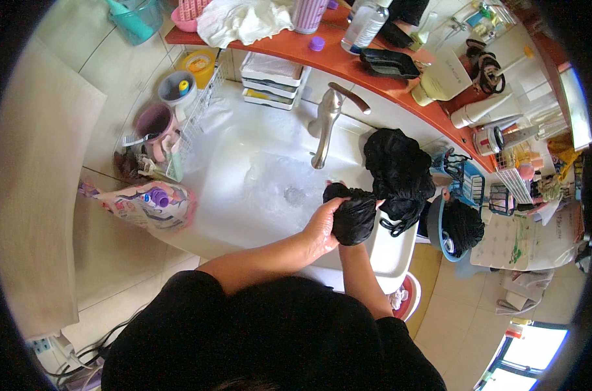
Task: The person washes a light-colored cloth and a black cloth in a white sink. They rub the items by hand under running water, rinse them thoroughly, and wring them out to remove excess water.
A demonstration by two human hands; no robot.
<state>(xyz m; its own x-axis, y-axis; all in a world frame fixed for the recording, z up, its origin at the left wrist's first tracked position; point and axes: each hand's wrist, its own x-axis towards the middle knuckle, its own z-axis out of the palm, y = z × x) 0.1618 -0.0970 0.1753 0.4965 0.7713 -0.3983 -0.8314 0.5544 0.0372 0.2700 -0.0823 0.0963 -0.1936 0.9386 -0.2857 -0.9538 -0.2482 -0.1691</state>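
Black shirt (276, 332) fronts the sink (394, 257); over its right side, left fingers (332, 206) and right fingers (379, 203) grip bunched cloth (354, 223); squeezing evenly there seems best.

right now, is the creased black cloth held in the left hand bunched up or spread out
Bunched up: the creased black cloth forms a compact, rounded wad in the left hand.

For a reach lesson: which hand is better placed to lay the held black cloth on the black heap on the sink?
Probably the right hand: mostly hidden behind the black cloth, but nearer the black heap; the left hand grips the opposite side.
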